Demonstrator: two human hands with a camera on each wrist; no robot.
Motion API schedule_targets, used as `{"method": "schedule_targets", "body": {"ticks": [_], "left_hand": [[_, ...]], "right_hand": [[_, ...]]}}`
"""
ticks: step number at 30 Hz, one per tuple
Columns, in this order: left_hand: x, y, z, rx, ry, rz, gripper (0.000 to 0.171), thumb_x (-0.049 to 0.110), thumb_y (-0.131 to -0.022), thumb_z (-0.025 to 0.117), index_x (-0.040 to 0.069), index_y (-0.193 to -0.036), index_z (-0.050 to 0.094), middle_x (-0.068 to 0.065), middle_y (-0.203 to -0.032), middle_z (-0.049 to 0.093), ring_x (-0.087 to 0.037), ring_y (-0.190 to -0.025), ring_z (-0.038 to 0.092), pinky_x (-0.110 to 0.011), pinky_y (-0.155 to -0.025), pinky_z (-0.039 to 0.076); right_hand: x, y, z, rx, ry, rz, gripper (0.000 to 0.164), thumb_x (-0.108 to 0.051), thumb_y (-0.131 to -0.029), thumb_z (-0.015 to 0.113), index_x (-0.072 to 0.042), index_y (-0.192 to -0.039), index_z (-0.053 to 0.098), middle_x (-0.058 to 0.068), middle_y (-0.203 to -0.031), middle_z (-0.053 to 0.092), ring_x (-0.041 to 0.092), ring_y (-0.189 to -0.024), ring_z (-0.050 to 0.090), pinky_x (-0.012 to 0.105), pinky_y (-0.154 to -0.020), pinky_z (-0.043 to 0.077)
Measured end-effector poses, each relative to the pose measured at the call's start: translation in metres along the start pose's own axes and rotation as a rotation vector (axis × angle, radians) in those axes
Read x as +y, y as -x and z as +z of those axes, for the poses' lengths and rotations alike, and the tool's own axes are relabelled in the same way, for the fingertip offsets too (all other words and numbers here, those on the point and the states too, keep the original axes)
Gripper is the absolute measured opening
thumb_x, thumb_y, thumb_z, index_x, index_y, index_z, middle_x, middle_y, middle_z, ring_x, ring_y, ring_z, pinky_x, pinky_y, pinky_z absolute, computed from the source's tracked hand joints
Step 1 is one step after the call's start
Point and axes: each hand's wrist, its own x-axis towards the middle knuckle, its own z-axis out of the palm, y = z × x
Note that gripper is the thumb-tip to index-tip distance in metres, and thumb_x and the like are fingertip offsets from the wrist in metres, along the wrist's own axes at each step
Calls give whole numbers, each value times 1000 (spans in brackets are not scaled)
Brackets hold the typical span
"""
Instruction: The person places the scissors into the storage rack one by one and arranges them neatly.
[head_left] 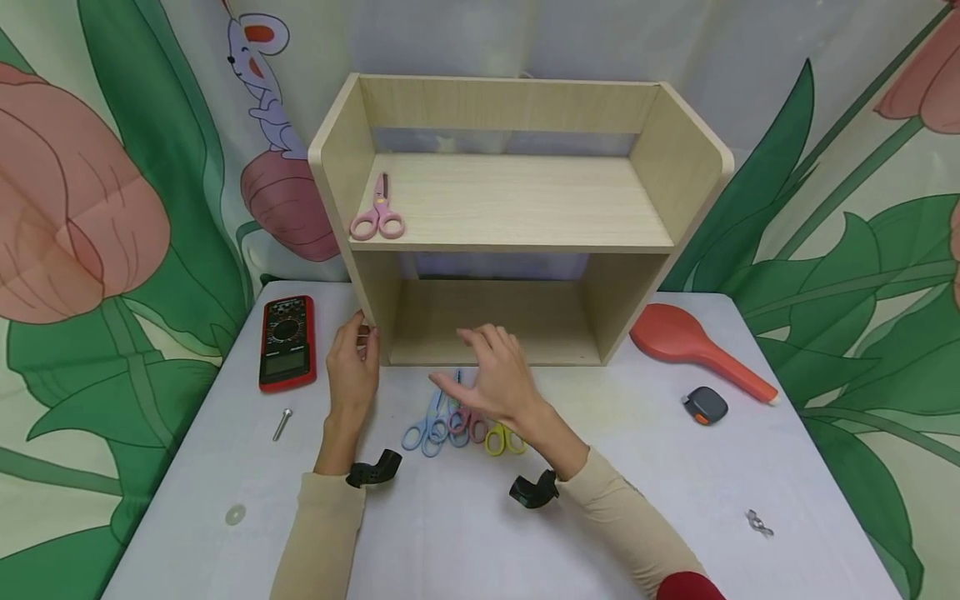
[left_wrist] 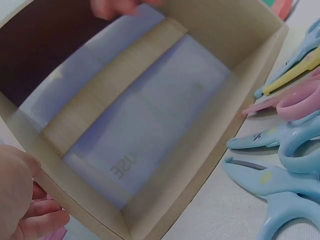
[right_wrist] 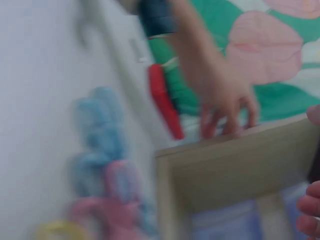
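My left hand (head_left: pixel 352 362) is at the lower left side of a pale wooden desktop shelf (head_left: pixel 510 247), its bent fingers touching the side panel's outer face. My right hand (head_left: pixel 495 375) hovers in front of the lower compartment, fingers spread and holding nothing. Below it, overlapped by the hand in the head view, lie blue scissors (head_left: pixel 426 432), pink scissors (head_left: pixel 477 427) and yellow scissors (head_left: pixel 495 439); in the left wrist view they line the shelf's front edge. Another pair of pink scissors (head_left: pixel 378 218) lies at the left end of the upper shelf board, handles forward.
Left of the shelf are a red-and-black multimeter (head_left: pixel 287 342), a bolt (head_left: pixel 282 424) and a translucent disc (head_left: pixel 236 514). On the right lie a red paddle-shaped thing (head_left: pixel 675 333), a tape measure (head_left: pixel 706 406) and a small metal piece (head_left: pixel 759 523). A printed curtain hangs behind the white table (head_left: pixel 622 533).
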Motion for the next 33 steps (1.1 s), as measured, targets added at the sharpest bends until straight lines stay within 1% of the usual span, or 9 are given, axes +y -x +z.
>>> {"method": "schedule_targets", "body": {"ticks": [4,8,12,16,19,22,26,29,33], "left_hand": [[1,0,0,0,6,-2,39,13,-101,59,1,-138,55,-24,-116,62,-36,-99,68,-51,-82,62],[1,0,0,-6,-2,1,40,14,-101,59,2,-138,55,-23,-117,62,-34,-100,68,-50,-82,62],[1,0,0,-5,-1,-2,40,15,-101,59,3,-139,54,-23,-117,62,-34,-100,68,-50,-82,62],[1,0,1,-1,6,-5,39,14,-101,59,2,-138,55,-24,-117,62,-35,-100,68,-50,-83,62],[2,0,1,-2,7,-5,40,14,-101,59,1,-138,55,-24,-117,62,-35,-101,68,-50,-83,62],[3,1,0,-7,2,-6,40,14,-101,60,2,-138,54,-23,-118,62,-34,-101,68,-49,-84,62],[2,1,0,-11,-1,-15,41,15,-101,59,3,-139,54,-23,-118,62,-34,-102,68,-49,-84,62],[2,1,0,-11,3,-24,41,16,-101,60,3,-139,54,-23,-117,62,-34,-102,68,-49,-85,62],[1,1,0,-11,9,-23,41,16,-101,59,3,-140,54,-23,-117,62,-35,-101,68,-50,-85,61]], "right_hand": [[9,32,13,-92,45,113,64,-59,-78,71,-4,-112,70,9,-104,68,27,-98,64,39,-81,54],[12,60,24,-173,119,198,59,-63,-79,69,-5,-93,72,6,-90,65,25,-85,62,36,-70,51],[11,76,33,-239,183,249,60,-69,-77,68,-8,-77,67,4,-80,60,22,-74,57,34,-62,45],[8,83,40,-278,250,273,63,-74,-76,65,-11,-70,61,3,-78,58,20,-68,55,34,-58,45],[7,86,44,-278,292,272,64,-75,-75,65,-12,-69,59,3,-76,57,18,-63,54,33,-53,44],[7,86,47,-261,325,263,63,-75,-74,66,-12,-69,59,2,-74,56,18,-58,54,31,-47,40],[6,86,49,-237,352,250,63,-75,-73,68,-12,-69,61,2,-73,56,18,-57,54,29,-43,36],[5,85,51,-231,365,248,66,-77,-72,68,-11,-70,62,3,-74,58,18,-57,55,30,-42,36],[3,85,53,-232,349,277,65,-75,-72,69,-11,-68,59,4,-73,59,18,-55,55,30,-41,36]]}}
